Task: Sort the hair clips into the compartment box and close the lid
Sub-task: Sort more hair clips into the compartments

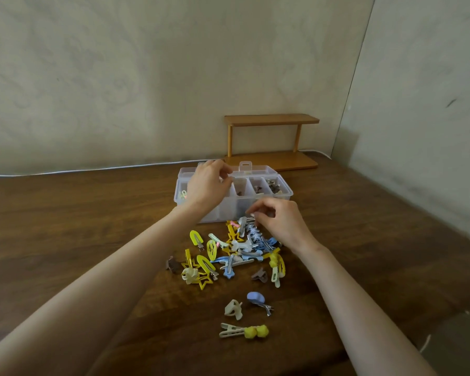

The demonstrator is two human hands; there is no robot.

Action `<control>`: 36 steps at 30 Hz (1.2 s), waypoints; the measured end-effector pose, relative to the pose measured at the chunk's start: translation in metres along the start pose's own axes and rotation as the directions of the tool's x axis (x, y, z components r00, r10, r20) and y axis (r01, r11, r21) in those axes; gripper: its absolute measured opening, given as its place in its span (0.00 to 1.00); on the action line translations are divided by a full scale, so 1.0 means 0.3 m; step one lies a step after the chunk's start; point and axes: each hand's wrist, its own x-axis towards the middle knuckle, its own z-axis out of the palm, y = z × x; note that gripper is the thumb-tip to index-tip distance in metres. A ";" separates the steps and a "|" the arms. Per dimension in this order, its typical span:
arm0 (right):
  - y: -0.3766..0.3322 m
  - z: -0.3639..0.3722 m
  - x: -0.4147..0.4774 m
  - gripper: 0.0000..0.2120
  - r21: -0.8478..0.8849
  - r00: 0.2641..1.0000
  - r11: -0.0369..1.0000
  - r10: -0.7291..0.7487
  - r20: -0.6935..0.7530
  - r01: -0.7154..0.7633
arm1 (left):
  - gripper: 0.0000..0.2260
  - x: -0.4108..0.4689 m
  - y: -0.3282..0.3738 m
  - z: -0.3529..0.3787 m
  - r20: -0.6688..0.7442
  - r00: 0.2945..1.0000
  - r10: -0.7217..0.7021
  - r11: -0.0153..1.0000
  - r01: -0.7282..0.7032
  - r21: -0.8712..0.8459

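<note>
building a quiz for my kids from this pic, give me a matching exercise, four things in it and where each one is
1 wooden shelf
2 left hand
3 right hand
4 yellow pom-pom clip

a over the clip pile
b on the table, nearest the camera
c over the compartment box
d by the wall, behind the box

Pairs: 1-d, 2-c, 3-a, 4-b
</note>
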 end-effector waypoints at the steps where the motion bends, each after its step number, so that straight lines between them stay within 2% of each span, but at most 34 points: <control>1: -0.003 0.002 -0.001 0.07 0.005 1.000 1.000 -0.006 0.004 0.006 | 0.08 -0.019 -0.007 -0.021 -0.009 1.000 0.022 1.000 -0.022 -0.010; 6: -0.028 0.015 -0.007 0.07 0.002 0.997 0.999 -0.054 0.055 0.054 | 0.05 -0.152 -0.071 -0.127 -0.005 0.998 0.066 0.998 -0.066 -0.023; 13: -0.086 0.069 -0.009 0.05 -0.005 0.983 0.992 -0.124 0.134 0.126 | 0.03 -0.279 -0.167 -0.202 -0.017 0.998 -0.067 0.998 0.066 -0.014; 16: -0.170 0.110 -0.004 0.05 -0.037 0.936 0.969 -0.225 0.272 0.243 | 0.03 -0.291 -0.183 -0.207 -0.023 0.997 -0.073 0.997 0.073 -0.021; 19: -0.249 0.165 -0.005 0.10 -0.077 0.864 0.936 -0.282 0.417 0.343 | 0.04 -0.295 -0.193 -0.206 -0.009 0.998 -0.069 0.997 0.069 -0.019; 23: -0.310 0.241 -0.006 0.18 -0.207 0.811 0.885 -0.259 0.525 0.417 | 0.04 -0.302 -0.207 -0.227 -0.005 0.996 -0.085 0.996 0.085 0.001; 26: -0.325 0.270 -0.007 0.15 -0.249 0.794 0.863 -0.243 0.557 0.439 | 0.03 -0.300 -0.204 -0.242 0.025 0.994 -0.106 0.994 0.106 0.003; 28: -0.318 0.265 -0.007 0.09 -0.180 0.801 0.906 -0.228 0.554 0.383 | 0.03 -0.297 -0.202 -0.250 0.070 0.990 -0.119 0.993 0.119 0.003; 31: -0.293 0.224 0.000 0.06 0.067 0.863 0.990 -0.139 0.486 0.122 | 0.03 -0.295 -0.202 -0.267 0.153 0.978 -0.141 0.990 0.143 0.000; 33: -0.266 0.185 0.010 0.07 0.217 0.900 0.976 -0.063 0.431 -0.035 | 0.04 -0.296 -0.201 -0.275 0.193 0.972 -0.133 0.991 0.133 0.013; 36: -0.220 0.137 0.019 0.10 0.378 0.904 0.906 0.014 0.427 -0.193 | 0.03 -0.298 -0.192 -0.284 0.259 0.958 -0.121 0.993 0.120 0.018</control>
